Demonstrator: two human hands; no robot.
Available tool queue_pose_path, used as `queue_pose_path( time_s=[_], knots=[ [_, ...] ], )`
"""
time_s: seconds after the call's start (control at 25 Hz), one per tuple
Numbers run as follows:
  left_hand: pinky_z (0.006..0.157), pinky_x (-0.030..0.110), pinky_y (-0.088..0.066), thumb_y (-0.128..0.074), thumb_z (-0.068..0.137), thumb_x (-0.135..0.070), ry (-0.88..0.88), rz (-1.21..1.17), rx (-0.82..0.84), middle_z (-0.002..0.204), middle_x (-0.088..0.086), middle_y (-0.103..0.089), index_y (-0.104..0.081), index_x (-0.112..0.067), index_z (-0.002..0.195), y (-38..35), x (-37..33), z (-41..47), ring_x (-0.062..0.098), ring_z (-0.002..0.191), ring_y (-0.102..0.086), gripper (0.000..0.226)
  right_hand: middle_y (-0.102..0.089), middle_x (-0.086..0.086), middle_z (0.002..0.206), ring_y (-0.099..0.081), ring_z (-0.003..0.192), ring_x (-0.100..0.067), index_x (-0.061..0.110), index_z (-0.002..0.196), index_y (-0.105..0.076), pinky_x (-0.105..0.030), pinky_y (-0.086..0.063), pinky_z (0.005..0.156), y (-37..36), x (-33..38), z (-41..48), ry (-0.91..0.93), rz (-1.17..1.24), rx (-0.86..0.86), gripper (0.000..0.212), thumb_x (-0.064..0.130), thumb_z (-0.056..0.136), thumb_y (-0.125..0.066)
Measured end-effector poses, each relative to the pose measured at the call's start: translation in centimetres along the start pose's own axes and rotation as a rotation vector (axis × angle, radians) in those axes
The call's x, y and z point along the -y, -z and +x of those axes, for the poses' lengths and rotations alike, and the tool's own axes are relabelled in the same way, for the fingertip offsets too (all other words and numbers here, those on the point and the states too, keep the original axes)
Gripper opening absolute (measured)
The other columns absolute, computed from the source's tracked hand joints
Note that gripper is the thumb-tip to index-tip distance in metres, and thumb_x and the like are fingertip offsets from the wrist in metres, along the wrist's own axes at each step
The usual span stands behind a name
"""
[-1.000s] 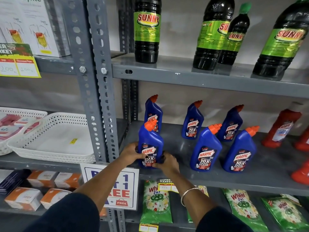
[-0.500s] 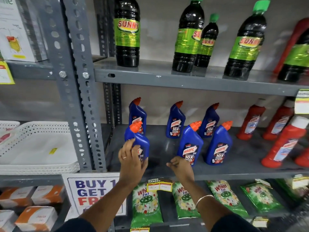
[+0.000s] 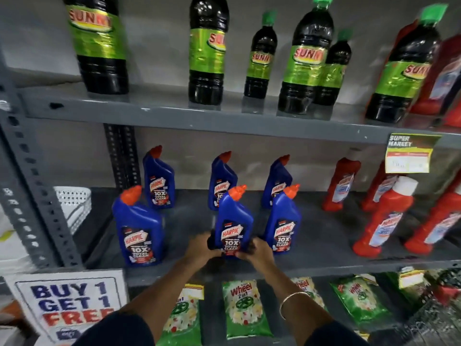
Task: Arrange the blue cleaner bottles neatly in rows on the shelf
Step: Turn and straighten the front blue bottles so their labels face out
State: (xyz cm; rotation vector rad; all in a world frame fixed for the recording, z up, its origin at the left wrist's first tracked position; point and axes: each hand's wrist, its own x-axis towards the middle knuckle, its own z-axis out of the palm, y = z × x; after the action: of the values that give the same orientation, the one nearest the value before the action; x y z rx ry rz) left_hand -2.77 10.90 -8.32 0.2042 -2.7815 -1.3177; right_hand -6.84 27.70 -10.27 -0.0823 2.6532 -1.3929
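Observation:
Several blue cleaner bottles with orange caps stand upright on the grey middle shelf (image 3: pixel 324 250), in a back row and a front row. The back row holds three: left (image 3: pixel 159 182), middle (image 3: pixel 222 178), right (image 3: pixel 277 182). In front stand a left bottle (image 3: pixel 139 231), a middle bottle (image 3: pixel 233 224) and a right bottle (image 3: pixel 283 221). My left hand (image 3: pixel 200 248) and my right hand (image 3: pixel 257 250) both grip the base of the front middle bottle from either side.
Red cleaner bottles (image 3: pixel 384 218) crowd the right of the same shelf. Dark bottles with green labels (image 3: pixel 207 53) line the shelf above. Green detergent packets (image 3: pixel 243 310) hang below. A perforated upright (image 3: pixel 27 196) and a promotional sign (image 3: pixel 72 305) stand at left, beside a white basket (image 3: pixel 74 208).
My hands left the front left bottle and shifted right, closing on the front middle bottle. The view swung right, so more red bottles show.

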Motion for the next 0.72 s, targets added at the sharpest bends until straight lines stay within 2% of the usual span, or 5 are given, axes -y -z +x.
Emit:
queue_pose_path(
  time_s=[0.04, 0.08, 0.2, 0.36, 0.72],
  knots=[
    [0.082, 0.027, -0.045, -0.075, 0.069, -0.016, 0.024, 0.025, 0.006, 0.117, 0.018, -0.065, -0.056, -0.004, 0.116, -0.4, -0.3, 0.4, 0.027, 0.109, -0.06, 0.052, -0.069, -0.012, 0.101, -0.06, 0.088, -0.016, 0.012, 0.094, -0.059, -0.008, -0.043, 0.059, 0.3, -0.2, 0.5, 0.016, -0.011, 0.03, 0.038, 0.014, 0.064, -0.082],
    [0.081, 0.029, -0.046, -0.075, 0.069, -0.017, 0.043, 0.055, -0.011, 0.114, 0.018, -0.066, -0.058, -0.004, 0.112, -0.9, -0.5, 0.8, 0.028, 0.107, -0.061, 0.048, -0.07, -0.013, 0.101, -0.058, 0.086, -0.013, 0.008, 0.099, -0.063, -0.007, -0.041, 0.054, 0.6, -0.7, 1.1, 0.036, -0.009, 0.051, 0.041, 0.015, 0.064, -0.082],
    [0.076, 0.03, -0.043, -0.075, 0.069, -0.02, 0.067, 0.137, -0.071, 0.115, 0.018, -0.066, -0.059, -0.004, 0.11, -1.3, -1.1, 0.5, 0.03, 0.106, -0.061, 0.047, -0.071, -0.014, 0.103, -0.056, 0.085, -0.012, 0.0, 0.103, -0.064, -0.018, -0.043, 0.065, 1.2, -0.9, 1.7, 0.103, -0.012, 0.079, 0.047, 0.017, 0.063, -0.082],
    [0.077, 0.028, -0.041, -0.075, 0.068, -0.016, 0.091, 0.145, -0.096, 0.117, 0.018, -0.065, -0.059, -0.003, 0.11, -1.3, -1.4, -0.4, 0.029, 0.108, -0.059, 0.047, -0.071, -0.016, 0.105, -0.058, 0.086, -0.014, -0.001, 0.102, -0.064, -0.014, -0.038, 0.063, 1.6, -1.0, 1.3, 0.137, -0.005, 0.117, 0.048, 0.017, 0.063, -0.083],
    [0.079, 0.026, -0.041, -0.077, 0.065, -0.016, 0.069, 0.119, -0.073, 0.115, 0.015, -0.067, -0.06, -0.007, 0.109, -1.0, -1.2, -1.1, 0.029, 0.106, -0.061, 0.047, -0.071, -0.016, 0.107, -0.065, 0.097, -0.025, 0.001, 0.103, -0.063, -0.024, -0.045, 0.074, 1.8, -0.2, 0.2, 0.121, -0.014, 0.127, 0.049, 0.017, 0.061, -0.083]
  ],
)
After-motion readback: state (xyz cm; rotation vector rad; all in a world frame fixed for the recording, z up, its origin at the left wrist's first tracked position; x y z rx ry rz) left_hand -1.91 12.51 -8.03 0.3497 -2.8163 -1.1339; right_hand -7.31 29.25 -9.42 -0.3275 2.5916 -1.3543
